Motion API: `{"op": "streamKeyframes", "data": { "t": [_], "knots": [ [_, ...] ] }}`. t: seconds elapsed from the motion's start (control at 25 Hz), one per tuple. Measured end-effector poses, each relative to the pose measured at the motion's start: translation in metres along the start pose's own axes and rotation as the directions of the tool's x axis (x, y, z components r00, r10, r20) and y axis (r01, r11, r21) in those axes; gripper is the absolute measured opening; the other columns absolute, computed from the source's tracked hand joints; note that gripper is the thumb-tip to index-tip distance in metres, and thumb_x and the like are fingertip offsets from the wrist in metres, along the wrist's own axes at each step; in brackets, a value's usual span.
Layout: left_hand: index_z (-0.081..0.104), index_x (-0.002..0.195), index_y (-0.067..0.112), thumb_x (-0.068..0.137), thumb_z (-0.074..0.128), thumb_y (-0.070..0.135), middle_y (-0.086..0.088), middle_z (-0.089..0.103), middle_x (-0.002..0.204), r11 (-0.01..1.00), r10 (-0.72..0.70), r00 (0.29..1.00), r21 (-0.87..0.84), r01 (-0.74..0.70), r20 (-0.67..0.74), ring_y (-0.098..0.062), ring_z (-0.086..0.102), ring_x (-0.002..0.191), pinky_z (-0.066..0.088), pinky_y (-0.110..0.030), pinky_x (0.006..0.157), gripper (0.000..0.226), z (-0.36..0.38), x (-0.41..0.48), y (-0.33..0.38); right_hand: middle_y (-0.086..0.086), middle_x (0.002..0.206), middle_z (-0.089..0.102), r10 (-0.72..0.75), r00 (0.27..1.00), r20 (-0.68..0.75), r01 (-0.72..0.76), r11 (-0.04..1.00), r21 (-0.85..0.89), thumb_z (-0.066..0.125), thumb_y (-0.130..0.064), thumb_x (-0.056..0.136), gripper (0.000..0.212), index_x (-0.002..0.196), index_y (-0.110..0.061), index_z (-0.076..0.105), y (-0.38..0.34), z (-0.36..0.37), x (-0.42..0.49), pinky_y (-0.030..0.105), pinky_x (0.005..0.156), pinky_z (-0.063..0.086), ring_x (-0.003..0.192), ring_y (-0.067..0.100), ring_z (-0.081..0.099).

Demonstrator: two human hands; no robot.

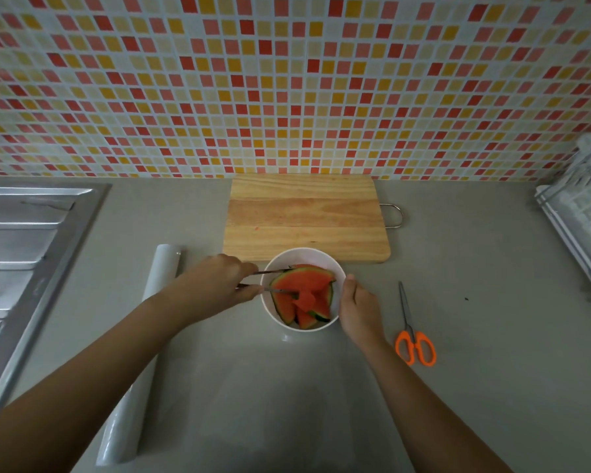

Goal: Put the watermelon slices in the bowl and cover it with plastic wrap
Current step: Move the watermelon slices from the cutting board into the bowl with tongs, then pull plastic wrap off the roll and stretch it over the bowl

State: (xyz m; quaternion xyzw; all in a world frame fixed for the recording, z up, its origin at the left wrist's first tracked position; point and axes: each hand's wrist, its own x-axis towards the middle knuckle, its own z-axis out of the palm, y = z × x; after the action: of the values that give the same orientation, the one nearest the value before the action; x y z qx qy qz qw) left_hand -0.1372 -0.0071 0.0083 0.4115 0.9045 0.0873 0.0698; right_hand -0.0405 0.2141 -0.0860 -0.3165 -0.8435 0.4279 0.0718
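A white bowl (301, 259) stands on the grey counter just in front of the cutting board. Several red watermelon slices (302, 288) with green rinds lie inside it. My left hand (219, 285) grips metal tongs (273, 280) whose tips reach over the bowl's left rim and touch the slices. My right hand (357, 307) holds the bowl's right side, fingers curled against the wall. A roll of plastic wrap (140, 336) lies lengthwise on the counter to the left, partly under my left forearm.
A bare wooden cutting board (306, 216) with a metal loop handle lies behind the bowl. Orange-handled scissors (411, 331) lie to the right. A steel sink drainboard (24, 250) fills the left edge. A white rack (584, 213) stands at far right. A tiled wall rises behind.
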Motion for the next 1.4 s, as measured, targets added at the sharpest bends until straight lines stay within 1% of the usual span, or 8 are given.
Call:
{"op": "streamKeyframes", "data": {
  "t": [0.2, 0.4, 0.6, 0.76, 0.88, 1.04, 1.32, 1.4],
  "knots": [
    [0.062, 0.115, 0.02, 0.093, 0.043, 0.053, -0.003, 0.067, 0.098, 0.975, -0.066, 0.991, 0.219, 0.039, 0.115, -0.017, 0.062, 0.089, 0.045, -0.026, 0.074, 0.044, -0.013, 0.002, 0.002, 0.027, 0.088, 0.066, -0.003, 1.0, 0.021, 0.003, 1.0, 0.016, 0.026, -0.029, 0.1, 0.049, 0.074, -0.002, 0.058, -0.002, -0.001, 0.001, 0.032, 0.064, 0.035, 0.086, 0.038, 0.061],
    [0.063, 0.115, 0.016, 0.094, 0.042, 0.052, -0.005, 0.069, 0.095, 0.986, -0.09, 0.99, 0.152, 0.074, 0.105, -0.019, 0.062, 0.087, 0.045, -0.027, 0.072, 0.046, -0.008, 0.01, 0.012, 0.023, 0.083, 0.065, 0.007, 0.999, 0.035, -0.008, 1.0, 0.025, 0.026, -0.027, 0.1, 0.042, 0.069, -0.011, 0.049, -0.003, -0.002, 0.0, 0.029, 0.061, 0.03, 0.081, 0.035, 0.06],
    [0.062, 0.115, 0.016, 0.092, 0.048, 0.051, -0.003, 0.067, 0.089, 0.991, -0.114, 0.984, 0.08, 0.103, 0.139, -0.015, 0.056, 0.074, 0.044, -0.025, 0.067, 0.044, -0.019, 0.005, 0.012, 0.021, 0.082, 0.065, -0.013, 0.999, 0.048, 0.012, 1.0, 0.006, 0.026, -0.027, 0.1, 0.046, 0.075, -0.004, 0.057, -0.002, -0.002, 0.0, 0.029, 0.061, 0.03, 0.08, 0.034, 0.06],
    [0.069, 0.106, 0.015, 0.086, 0.064, 0.041, -0.005, 0.068, 0.075, 0.974, -0.217, 0.971, -0.085, 0.209, -0.104, -0.022, 0.062, 0.067, 0.039, -0.025, 0.06, 0.034, -0.038, 0.002, -0.016, 0.016, 0.074, 0.062, -0.018, 0.998, 0.062, 0.017, 1.0, 0.01, 0.026, -0.029, 0.1, 0.047, 0.077, -0.002, 0.058, -0.001, -0.002, 0.0, 0.03, 0.062, 0.034, 0.072, 0.031, 0.055],
    [0.065, 0.097, 0.006, 0.089, 0.06, 0.028, -0.005, 0.061, 0.072, 0.865, -0.474, 0.862, -0.276, 0.418, -0.18, -0.023, 0.059, 0.065, 0.038, -0.024, 0.054, 0.024, -0.02, 0.034, -0.025, -0.004, 0.058, 0.05, 0.005, 0.999, 0.045, -0.005, 1.0, 0.013, 0.026, -0.032, 0.099, 0.049, 0.071, -0.006, 0.055, -0.001, -0.001, -0.001, 0.031, 0.059, 0.032, 0.056, 0.015, 0.047],
    [0.054, 0.11, -0.001, 0.097, 0.046, 0.03, -0.021, 0.065, 0.099, 0.752, -0.651, 0.752, -0.227, 0.619, -0.106, -0.036, 0.061, 0.09, 0.04, -0.035, 0.067, 0.034, 0.03, 0.086, -0.027, -0.009, 0.053, 0.048, 0.003, 0.999, 0.039, -0.003, 1.0, -0.014, 0.028, -0.033, 0.098, 0.047, 0.057, -0.019, 0.045, 0.002, 0.0, 0.001, 0.03, 0.054, 0.03, 0.053, 0.002, 0.045],
    [0.06, 0.112, 0.001, 0.099, 0.041, 0.031, -0.017, 0.053, 0.115, 0.719, -0.69, 0.709, -0.25, 0.649, -0.144, -0.034, 0.051, 0.103, 0.044, -0.041, 0.086, 0.038, 0.067, 0.123, -0.032, -0.014, 0.056, 0.047, -0.022, 1.0, 0.009, 0.021, 0.999, 0.038, 0.033, -0.03, 0.098, 0.041, 0.067, -0.012, 0.052, 0.007, 0.002, 0.001, 0.023, 0.052, 0.023, 0.054, 0.0, 0.044],
    [0.065, 0.111, 0.004, 0.098, 0.04, 0.033, -0.016, 0.055, 0.112, 0.728, -0.684, 0.71, -0.218, 0.65, -0.166, -0.033, 0.048, 0.106, 0.042, -0.041, 0.089, 0.04, 0.072, 0.126, -0.034, -0.012, 0.055, 0.049, -0.04, 0.999, 0.036, 0.037, 0.997, 0.073, 0.035, -0.033, 0.098, 0.039, 0.064, -0.022, 0.051, 0.008, 0.0, 0.001, 0.023, 0.053, 0.029, 0.056, 0.003, 0.048]
  ]
}}
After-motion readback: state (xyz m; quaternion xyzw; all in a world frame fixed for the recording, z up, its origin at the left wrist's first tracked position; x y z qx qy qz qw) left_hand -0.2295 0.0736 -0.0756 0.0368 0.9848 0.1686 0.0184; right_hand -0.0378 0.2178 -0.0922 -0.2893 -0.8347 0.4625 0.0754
